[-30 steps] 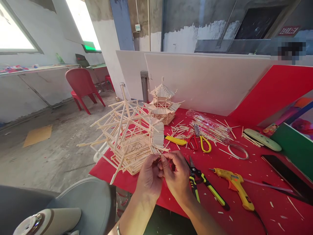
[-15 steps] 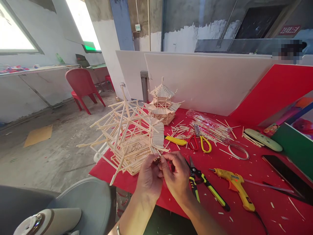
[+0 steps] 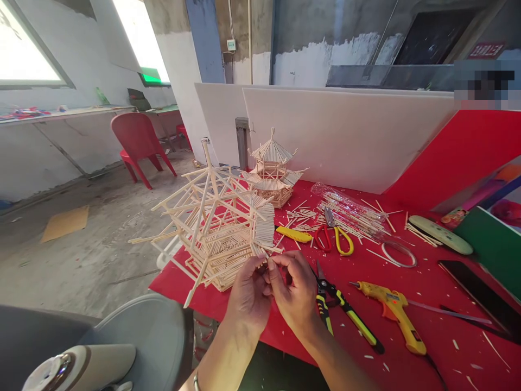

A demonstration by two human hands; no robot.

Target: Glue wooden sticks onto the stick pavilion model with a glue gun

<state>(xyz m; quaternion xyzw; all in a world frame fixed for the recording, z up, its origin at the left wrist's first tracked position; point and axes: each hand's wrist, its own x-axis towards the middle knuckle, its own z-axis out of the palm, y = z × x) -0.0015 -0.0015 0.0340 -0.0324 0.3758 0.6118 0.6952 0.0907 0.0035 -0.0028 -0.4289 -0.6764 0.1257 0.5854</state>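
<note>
My left hand (image 3: pixel 251 293) and my right hand (image 3: pixel 293 293) meet at the front edge of the red table, fingers closed in a pinch. Between their fingertips shows the pale end of a short wooden stick (image 3: pixel 264 261), mostly hidden by the fingers. Just beyond them stands a half-open pavilion model (image 3: pixel 215 233) built of wooden sticks, with bare roof ribs and one slatted roof panel (image 3: pixel 264 224) on its right side. The fingertips are close to that panel's lower edge; whether they touch the model I cannot tell.
Right of my hands lie black-and-yellow pruning shears (image 3: pixel 345 309), a yellow glue gun (image 3: pixel 393 312) and a phone (image 3: pixel 476 293). Farther back are scissors (image 3: pixel 336 233), a yellow cutter (image 3: pixel 293 234), loose sticks (image 3: pixel 350 214) and a roofed pagoda model (image 3: pixel 272 174). A grey stool (image 3: pixel 158 336) holds a white flask (image 3: pixel 97 366).
The view has shifted very slightly, so the table and tools appear a little farther right. Both hands keep the same pinch in the same place.
</note>
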